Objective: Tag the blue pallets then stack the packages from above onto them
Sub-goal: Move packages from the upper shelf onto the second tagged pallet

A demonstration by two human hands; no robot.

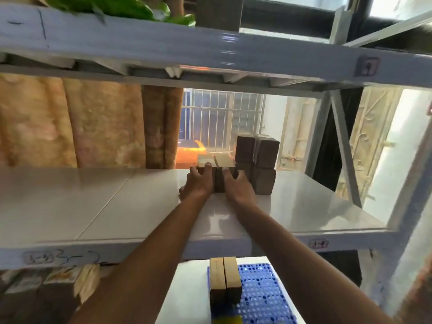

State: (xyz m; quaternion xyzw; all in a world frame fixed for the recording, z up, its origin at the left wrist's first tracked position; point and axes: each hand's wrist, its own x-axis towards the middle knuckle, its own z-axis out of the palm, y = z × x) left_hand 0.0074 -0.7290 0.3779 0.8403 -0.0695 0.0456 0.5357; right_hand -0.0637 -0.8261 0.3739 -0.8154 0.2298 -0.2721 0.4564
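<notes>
A white shelf board [93,202] of a grey metal rack [257,50] fills the middle of the view, glossy and seamed in panels. Beyond it hang tan, rumpled curtains [70,122] at 10 o'clock and a barred window [222,113] at 12 o'clock; a pale ornate door [371,141] stands at 3 o'clock. Green leaves [112,5] lie on the upper shelf at 11 o'clock.

Near the shelf's back edge, just right of centre, sit brown cardboard packages [219,174]: two low ones side by side, and to their right a taller stack of boxes [259,160], two high.

Both arms reach up to the low pair. The left hand [198,181] lies on the left package with fingers curled over its top edge, thumb spread out to the left. The right hand [236,183] grips the right package, fingers bent over its top, thumb toward the tall stack.

At 6 o'clock, below the shelf, a blue perforated pallet [261,293] lies on a white surface [187,291], with two tan packages [225,279] upright on its left part, touching each other.
</notes>
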